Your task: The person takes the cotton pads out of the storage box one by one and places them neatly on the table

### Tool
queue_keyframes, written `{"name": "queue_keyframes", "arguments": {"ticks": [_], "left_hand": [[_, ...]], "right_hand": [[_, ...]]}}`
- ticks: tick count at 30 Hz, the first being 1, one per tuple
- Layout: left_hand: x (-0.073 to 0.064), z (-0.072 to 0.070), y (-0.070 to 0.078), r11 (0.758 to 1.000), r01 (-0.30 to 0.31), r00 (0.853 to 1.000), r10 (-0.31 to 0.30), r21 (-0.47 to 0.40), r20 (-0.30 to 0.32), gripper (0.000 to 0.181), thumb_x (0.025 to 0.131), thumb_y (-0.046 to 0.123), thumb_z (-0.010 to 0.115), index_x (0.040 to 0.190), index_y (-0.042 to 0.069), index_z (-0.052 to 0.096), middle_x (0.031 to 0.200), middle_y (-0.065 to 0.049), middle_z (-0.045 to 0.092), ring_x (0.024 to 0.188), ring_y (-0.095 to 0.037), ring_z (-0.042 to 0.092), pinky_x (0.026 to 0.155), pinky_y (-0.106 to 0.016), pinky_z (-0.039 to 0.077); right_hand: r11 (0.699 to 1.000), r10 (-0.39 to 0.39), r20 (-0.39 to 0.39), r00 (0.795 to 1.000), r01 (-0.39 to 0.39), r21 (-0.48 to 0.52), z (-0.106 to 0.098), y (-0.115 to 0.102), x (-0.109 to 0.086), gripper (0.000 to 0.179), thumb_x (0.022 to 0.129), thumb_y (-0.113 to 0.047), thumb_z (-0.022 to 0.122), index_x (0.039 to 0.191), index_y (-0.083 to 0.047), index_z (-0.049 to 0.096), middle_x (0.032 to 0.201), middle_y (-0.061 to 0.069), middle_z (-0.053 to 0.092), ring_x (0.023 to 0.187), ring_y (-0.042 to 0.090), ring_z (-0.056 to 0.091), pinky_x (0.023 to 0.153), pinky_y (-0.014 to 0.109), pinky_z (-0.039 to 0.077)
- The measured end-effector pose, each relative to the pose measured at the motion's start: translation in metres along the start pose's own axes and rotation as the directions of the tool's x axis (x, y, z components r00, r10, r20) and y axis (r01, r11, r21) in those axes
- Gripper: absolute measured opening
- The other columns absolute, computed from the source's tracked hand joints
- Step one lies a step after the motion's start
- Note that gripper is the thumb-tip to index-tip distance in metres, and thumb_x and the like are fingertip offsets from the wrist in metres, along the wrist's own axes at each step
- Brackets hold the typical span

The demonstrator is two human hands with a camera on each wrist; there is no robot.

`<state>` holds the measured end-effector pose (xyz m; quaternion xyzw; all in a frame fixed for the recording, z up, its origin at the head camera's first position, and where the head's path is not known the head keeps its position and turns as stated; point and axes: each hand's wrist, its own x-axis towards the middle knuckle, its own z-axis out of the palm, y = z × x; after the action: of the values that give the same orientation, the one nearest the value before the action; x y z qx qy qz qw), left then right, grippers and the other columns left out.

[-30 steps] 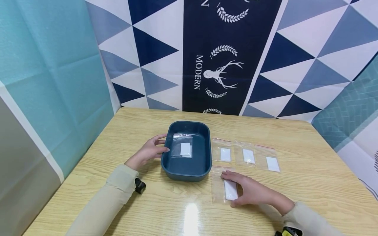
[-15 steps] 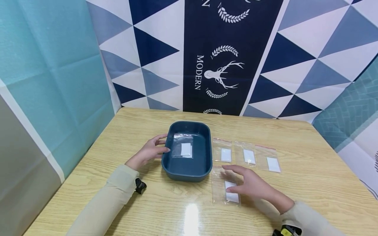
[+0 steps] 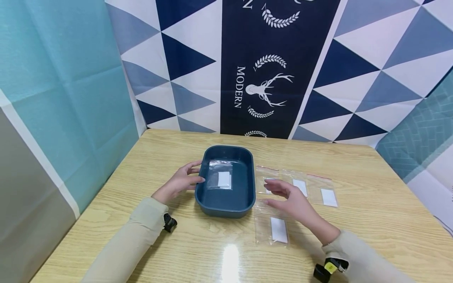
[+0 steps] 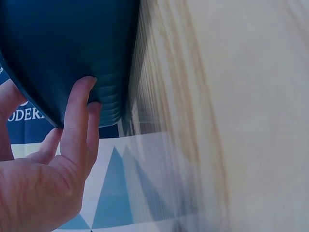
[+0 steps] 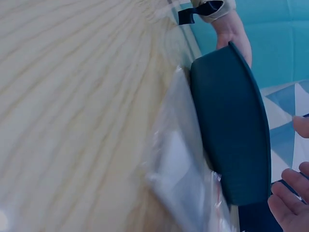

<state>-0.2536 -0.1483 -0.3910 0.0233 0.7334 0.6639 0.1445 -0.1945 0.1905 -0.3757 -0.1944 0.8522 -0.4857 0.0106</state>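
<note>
A dark blue plastic bin (image 3: 224, 213) stands on the wooden table. My left hand (image 3: 180, 180) holds its left side, thumb at the rim and fingers along the outer wall; the left wrist view shows those fingers (image 4: 75, 116) against the wall. Inside the bin lie overlapping clear zip bags (image 3: 213, 179) with white pieces in them. My right hand (image 3: 293, 198) holds nothing. Its fingers are loosely bent above a bag (image 3: 263, 173) right of the bin, partly covering that bag's white piece. Closer to me lies another zip bag (image 3: 263, 230) with a white rectangle inside.
Two more zip bags, a middle one (image 3: 288, 177) and a far right one (image 3: 320, 181), lie in a row on the table (image 3: 371, 220). A patterned cloth (image 3: 192, 63) hangs behind the table's back edge.
My right hand has come away from the nearest zip bag and moved toward the back row of bags. That bag stays on the table. The left hand keeps its place on the bin.
</note>
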Motion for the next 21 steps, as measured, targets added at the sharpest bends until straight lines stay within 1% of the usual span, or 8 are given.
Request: {"name": "queue_keyframes", "arguments": {"ticks": [4,9,15,21], "left_hand": [[0.001,0.0,0.0,1.0,0.011,1.0,-0.011,0.002,-0.018,0.065,0.086,0.0,0.062,0.143,0.015,0.035,0.137,-0.018,0.039,0.106,-0.032,0.056,0.079,-0.04,0.053],[0.001,0.001,0.0,1.0,0.015,1.0,-0.015,-0.001,-0.016,0.066,0.086,-0.001,0.063,0.143,0.016,0.035,0.137,-0.018,0.039,0.107,-0.032,0.057,0.079,-0.04,0.053],[0.003,0.001,0.0,1.0,0.018,1.0,-0.018,-0.001,-0.016,0.066,0.086,-0.001,0.063,0.143,0.016,0.035,0.136,-0.017,0.039,0.107,-0.031,0.057,0.079,-0.039,0.053],[0.002,0.001,0.0,1.0,0.022,0.999,-0.022,-0.006,-0.024,0.066,0.086,-0.001,0.063,0.143,0.016,0.035,0.137,-0.017,0.039,0.108,-0.032,0.056,0.08,-0.04,0.053]], "right_hand": [[0.998,0.005,-0.012,1.0,-0.005,0.057,0.004,-0.006,0.01,0.052,0.081,-0.016,0.074,0.127,-0.003,0.054,0.12,0.017,0.058,0.111,0.035,0.053,0.095,0.047,0.042],[0.998,0.004,-0.007,1.0,-0.003,0.066,0.007,-0.014,0.022,0.054,0.081,-0.015,0.074,0.128,-0.002,0.053,0.12,0.018,0.058,0.111,0.034,0.054,0.095,0.05,0.042],[0.997,0.036,0.023,0.999,-0.037,0.066,0.005,-0.023,0.036,0.057,0.081,-0.024,0.074,0.13,-0.006,0.052,0.123,0.016,0.057,0.114,0.033,0.052,0.094,0.045,0.044],[0.997,0.036,0.049,0.998,-0.039,0.061,0.007,-0.03,0.049,0.058,0.082,-0.029,0.073,0.131,-0.009,0.052,0.125,0.013,0.056,0.115,0.032,0.051,0.092,0.042,0.046]]}}
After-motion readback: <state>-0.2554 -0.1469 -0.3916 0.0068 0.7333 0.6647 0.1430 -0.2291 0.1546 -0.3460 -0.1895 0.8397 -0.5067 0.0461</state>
